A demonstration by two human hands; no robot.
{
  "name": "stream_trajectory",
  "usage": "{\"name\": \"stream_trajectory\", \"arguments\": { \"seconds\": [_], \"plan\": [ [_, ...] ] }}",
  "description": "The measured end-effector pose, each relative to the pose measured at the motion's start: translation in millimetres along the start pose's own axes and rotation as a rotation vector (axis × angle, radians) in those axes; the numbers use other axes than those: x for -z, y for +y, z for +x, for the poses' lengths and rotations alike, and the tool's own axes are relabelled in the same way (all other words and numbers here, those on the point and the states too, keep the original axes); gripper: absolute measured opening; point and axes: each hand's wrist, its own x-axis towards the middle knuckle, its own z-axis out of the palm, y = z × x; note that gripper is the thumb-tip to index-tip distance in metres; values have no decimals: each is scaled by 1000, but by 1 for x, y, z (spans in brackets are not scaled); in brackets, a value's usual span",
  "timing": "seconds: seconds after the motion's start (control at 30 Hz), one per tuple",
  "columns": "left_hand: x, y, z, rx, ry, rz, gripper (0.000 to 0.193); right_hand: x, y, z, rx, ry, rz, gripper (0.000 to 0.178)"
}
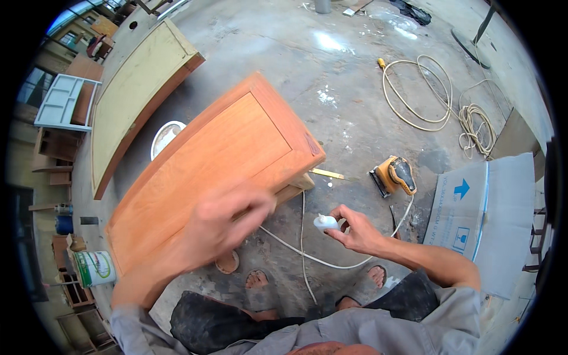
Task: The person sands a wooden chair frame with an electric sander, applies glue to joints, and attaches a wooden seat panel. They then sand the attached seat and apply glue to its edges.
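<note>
A reddish-brown wooden panel (219, 142) with a framed inset lies tilted in front of me, raised above the floor. Over its near side hovers my left hand (222, 222), smeared by motion, so whether its fingers hold anything is unclear. To the right of the panel, my right hand (358, 231) grips a small white bottle (325, 222) with a nozzle on top, held upright between thumb and fingers, apart from the wood. The panel's near end rests on a paler wooden support (296, 188), mostly hidden beneath it.
A yellow-and-black electric sander (395, 176) sits on the floor at right, its pale cord (331, 264) running past my feet. Coiled hoses (476, 130) lie farther off. A flattened cardboard box (455, 207) stands right; a paint bucket (97, 268) and a long cream-topped panel (142, 89) are left.
</note>
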Motion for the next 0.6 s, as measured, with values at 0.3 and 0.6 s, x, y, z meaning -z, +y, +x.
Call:
{"name": "stream_trajectory", "arguments": {
  "seconds": [0.3,0.6],
  "plan": [
    [-45,-26,71,-373,234,372,18,4,1,0,60,31,70,36],
    [-54,-35,76,-385,240,440,22,7,1,1,43,30,71,35]
  ]
}}
